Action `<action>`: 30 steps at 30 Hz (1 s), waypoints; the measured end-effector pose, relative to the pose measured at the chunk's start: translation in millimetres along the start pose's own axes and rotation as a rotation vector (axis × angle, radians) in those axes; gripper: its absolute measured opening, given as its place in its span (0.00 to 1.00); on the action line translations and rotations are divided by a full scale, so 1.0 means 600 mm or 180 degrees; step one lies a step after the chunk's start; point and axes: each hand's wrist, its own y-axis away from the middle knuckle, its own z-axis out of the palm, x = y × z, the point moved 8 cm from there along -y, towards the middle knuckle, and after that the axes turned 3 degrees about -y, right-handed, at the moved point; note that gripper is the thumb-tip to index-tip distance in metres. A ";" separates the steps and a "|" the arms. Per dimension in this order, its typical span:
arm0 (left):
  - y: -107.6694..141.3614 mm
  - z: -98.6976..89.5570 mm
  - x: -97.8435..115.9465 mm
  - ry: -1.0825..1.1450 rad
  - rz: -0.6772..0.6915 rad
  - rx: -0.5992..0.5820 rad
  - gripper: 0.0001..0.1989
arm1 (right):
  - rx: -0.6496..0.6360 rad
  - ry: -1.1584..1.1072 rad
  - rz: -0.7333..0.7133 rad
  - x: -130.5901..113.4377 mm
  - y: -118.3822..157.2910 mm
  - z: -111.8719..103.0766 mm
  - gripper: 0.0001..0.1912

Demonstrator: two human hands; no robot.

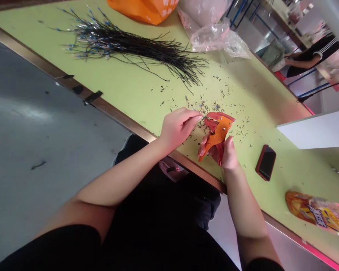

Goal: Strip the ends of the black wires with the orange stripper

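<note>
The hands work close together: the left hand (pixel 177 128) pinches a thin wire (pixel 202 118) into the head of an orange-and-red wire stripper (pixel 219 130), which the right hand (pixel 227 154) clamps by its handles to steady it. A bundle of black wires (pixel 130 45) lies at eleven o'clock.

The wire stripper (pixel 219 131) has glossy orange plastic plates over a red plastic grip, fixed with small bright metal rivets (pixel 223 130). The wires (pixel 135 47) have smooth black insulation and shiny metal ends. The desk (pixel 124 88) is matt yellow-green laminate edged with brass-toned metal trim (pixel 107 109). The clear plastic bag (pixel 214 41) is thin and crinkled, the phone (pixel 266 162) has a glossy black face, and the snack packet (pixel 313 212) is shiny printed foil.
</note>
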 end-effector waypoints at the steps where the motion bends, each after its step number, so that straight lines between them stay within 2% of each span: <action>1: 0.000 0.002 -0.001 -0.0046 0.0012 -0.0031 0.20 | -0.0013 0.0022 0.0028 0.003 0.000 0.000 0.43; 4: 0.003 0.008 -0.002 -0.0174 0.0117 -0.0096 0.22 | -0.0035 0.0084 0.0013 0.005 -0.001 0.000 0.43; 11: 0.009 0.011 0.003 -0.0466 0.0546 0.0042 0.22 | 0.0039 0.0264 0.0018 0.009 -0.003 -0.006 0.41; 20: 0.014 0.020 0.001 -0.0620 0.0607 -0.0051 0.23 | 0.0220 0.0170 0.0007 0.012 -0.006 -0.013 0.38; 25: 0.013 0.018 0.004 -0.0627 0.0591 -0.0059 0.22 | 0.0444 0.0293 -0.0233 0.011 -0.006 -0.004 0.36; 30: 0.014 0.014 0.013 -0.0538 0.0446 0.0031 0.21 | 0.0922 0.0586 -0.0699 0.010 -0.002 0.005 0.34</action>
